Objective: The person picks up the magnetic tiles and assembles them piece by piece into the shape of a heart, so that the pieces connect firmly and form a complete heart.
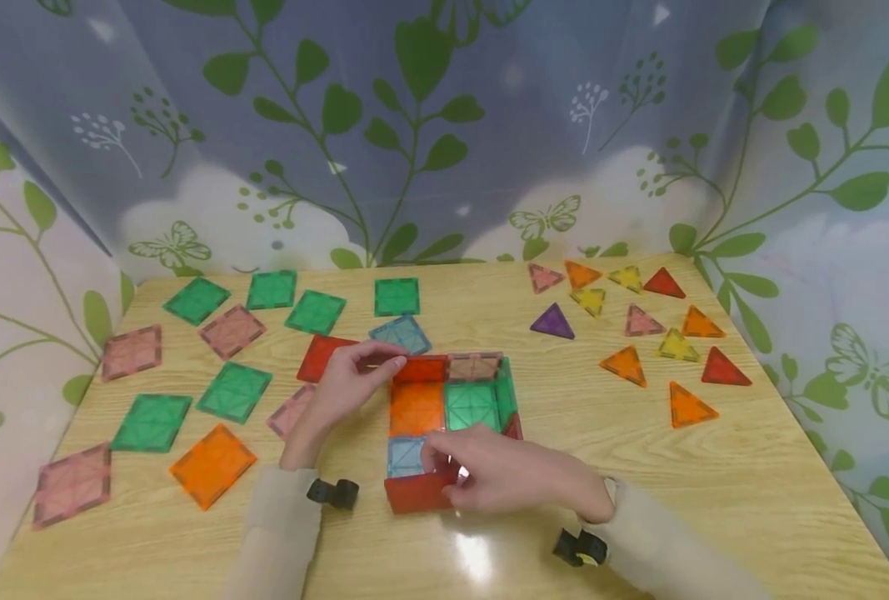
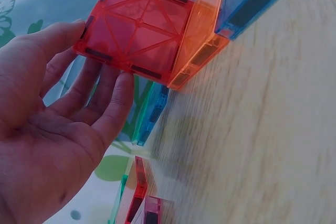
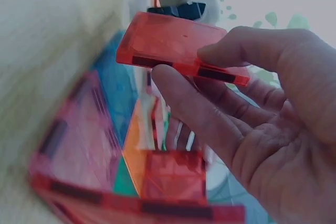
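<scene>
Translucent magnetic tiles form a low box before me. Its floor includes an orange square tile (image 1: 417,408), a green one (image 1: 471,406) and a light blue one (image 1: 405,457). My left hand (image 1: 354,375) holds the edge of an upright red square tile (image 2: 139,27) at the back left, thumb at the rim and other fingers behind it. At the front, my right hand (image 1: 496,471) pinches another red square tile (image 3: 173,45) between thumb and fingers, beside the blue floor tile. A brown-pink tile (image 1: 476,367) and a green wall tile (image 1: 506,387) stand at the back right.
Loose squares lie on the left, among them green (image 1: 234,392), pink (image 1: 132,352) and orange (image 1: 213,467) ones. Behind the box lies a blue square (image 1: 402,333). Several small triangles, such as a purple one (image 1: 552,322), lie at the right. A patterned curtain (image 1: 444,167) borders the table.
</scene>
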`<action>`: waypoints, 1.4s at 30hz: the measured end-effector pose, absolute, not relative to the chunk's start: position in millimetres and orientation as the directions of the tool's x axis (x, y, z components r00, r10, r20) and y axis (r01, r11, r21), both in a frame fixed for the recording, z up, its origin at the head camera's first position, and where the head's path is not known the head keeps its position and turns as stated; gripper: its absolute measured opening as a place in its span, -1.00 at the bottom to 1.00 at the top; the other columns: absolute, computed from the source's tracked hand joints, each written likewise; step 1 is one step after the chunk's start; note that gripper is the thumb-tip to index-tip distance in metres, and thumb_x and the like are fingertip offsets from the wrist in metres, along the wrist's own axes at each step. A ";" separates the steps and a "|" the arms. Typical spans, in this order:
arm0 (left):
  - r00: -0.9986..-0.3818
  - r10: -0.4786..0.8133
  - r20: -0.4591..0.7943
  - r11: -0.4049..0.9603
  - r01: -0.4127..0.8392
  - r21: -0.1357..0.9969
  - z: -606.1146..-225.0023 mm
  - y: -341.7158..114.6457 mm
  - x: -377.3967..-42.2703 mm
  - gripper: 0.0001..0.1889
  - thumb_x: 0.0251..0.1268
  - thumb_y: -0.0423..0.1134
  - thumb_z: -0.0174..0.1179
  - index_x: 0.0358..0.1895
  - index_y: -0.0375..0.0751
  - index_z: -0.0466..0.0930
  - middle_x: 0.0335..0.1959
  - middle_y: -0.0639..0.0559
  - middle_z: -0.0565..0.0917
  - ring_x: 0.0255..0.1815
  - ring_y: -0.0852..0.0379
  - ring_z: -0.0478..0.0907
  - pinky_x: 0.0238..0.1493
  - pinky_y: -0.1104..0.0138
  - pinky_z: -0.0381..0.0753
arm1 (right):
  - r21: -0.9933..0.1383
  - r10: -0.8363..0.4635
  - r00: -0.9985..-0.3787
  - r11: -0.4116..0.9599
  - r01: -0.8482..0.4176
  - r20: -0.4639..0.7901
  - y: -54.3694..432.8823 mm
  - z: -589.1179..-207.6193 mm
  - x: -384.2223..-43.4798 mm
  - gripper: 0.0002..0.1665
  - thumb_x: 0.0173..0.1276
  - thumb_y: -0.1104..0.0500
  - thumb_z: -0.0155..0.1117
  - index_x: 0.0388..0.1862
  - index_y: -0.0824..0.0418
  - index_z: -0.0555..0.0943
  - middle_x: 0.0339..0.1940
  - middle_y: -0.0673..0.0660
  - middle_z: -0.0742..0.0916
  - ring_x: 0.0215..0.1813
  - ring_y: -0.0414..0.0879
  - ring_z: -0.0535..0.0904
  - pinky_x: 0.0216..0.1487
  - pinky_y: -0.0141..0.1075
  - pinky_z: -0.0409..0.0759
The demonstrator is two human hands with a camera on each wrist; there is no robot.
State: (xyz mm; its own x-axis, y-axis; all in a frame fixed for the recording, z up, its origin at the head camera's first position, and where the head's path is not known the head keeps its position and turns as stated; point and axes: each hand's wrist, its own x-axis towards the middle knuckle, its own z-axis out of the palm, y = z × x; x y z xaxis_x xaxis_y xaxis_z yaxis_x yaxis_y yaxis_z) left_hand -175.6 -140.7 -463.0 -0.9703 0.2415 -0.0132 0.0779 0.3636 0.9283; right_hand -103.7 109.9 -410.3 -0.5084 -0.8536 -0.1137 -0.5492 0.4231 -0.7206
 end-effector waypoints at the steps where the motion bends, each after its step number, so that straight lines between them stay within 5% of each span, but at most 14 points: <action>1: -0.970 0.242 -0.014 0.365 0.078 0.928 -462.8 -140.7 -175.5 -0.77 0.46 -0.03 0.26 0.04 0.03 0.74 0.00 0.06 0.77 0.03 0.07 0.69 0.20 0.10 0.67 | -0.720 -0.856 -0.504 0.422 -0.550 -0.117 107.8 -411.7 -102.9 -0.68 0.32 0.37 0.31 -0.08 0.06 0.47 -0.29 -0.05 0.62 -0.28 -0.23 0.50 -0.25 -0.52 0.53; 7: -0.970 0.244 -0.010 0.357 0.080 0.931 -462.4 -140.8 -175.2 -0.78 0.46 -0.04 0.27 0.03 0.02 0.75 0.00 0.06 0.77 0.02 0.07 0.69 0.18 0.12 0.67 | -0.688 -0.858 -0.500 0.434 -0.582 -0.118 98.8 -418.4 -100.1 -0.68 0.29 0.38 0.34 -0.19 0.06 0.42 -0.39 -0.09 0.49 -0.36 -0.31 0.38 -0.35 -0.54 0.37; 22: -0.969 0.247 -0.009 0.359 0.083 0.930 -463.4 -141.6 -176.0 -0.75 0.46 -0.02 0.26 0.05 0.01 0.74 0.02 0.05 0.76 0.03 0.07 0.69 0.17 0.17 0.67 | -0.696 -0.860 -0.491 0.436 -0.571 -0.136 101.2 -422.1 -102.6 -0.69 0.30 0.36 0.33 -0.25 0.03 0.42 -0.42 -0.12 0.48 -0.36 -0.32 0.38 -0.36 -0.55 0.34; 31: -0.969 0.247 -0.013 0.357 0.079 0.931 -463.1 -142.5 -174.8 -0.77 0.45 -0.02 0.28 0.02 0.03 0.75 0.00 0.06 0.76 0.04 0.07 0.69 0.18 0.13 0.66 | -0.584 -0.858 -0.474 0.492 -0.645 -0.199 113.7 -405.8 -99.5 -0.66 0.14 0.38 0.34 -0.37 0.02 0.41 -0.51 -0.14 0.43 -0.40 -0.30 0.36 -0.36 -0.51 0.28; 42: -0.969 0.247 -0.026 0.369 0.069 0.927 -462.8 -142.7 -174.0 -0.76 0.47 -0.03 0.26 0.05 0.02 0.74 0.02 0.05 0.76 0.07 0.04 0.67 0.21 0.09 0.66 | -0.446 -0.807 -0.542 0.584 -0.678 -0.234 137.9 -385.2 -96.4 -0.68 0.32 0.26 0.37 -0.49 -0.04 0.45 -0.64 -0.19 0.41 -0.54 -0.31 0.33 -0.45 -0.47 0.29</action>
State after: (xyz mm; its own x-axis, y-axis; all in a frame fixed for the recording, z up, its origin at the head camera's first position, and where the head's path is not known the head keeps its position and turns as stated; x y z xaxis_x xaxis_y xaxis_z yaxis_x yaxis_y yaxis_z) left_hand -174.0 -142.7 -462.8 -0.9686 0.2472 -0.0261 0.0694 0.3694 0.9267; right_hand -96.4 137.9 -385.2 -0.5417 -0.8074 -0.2338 -0.6783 0.5842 -0.4457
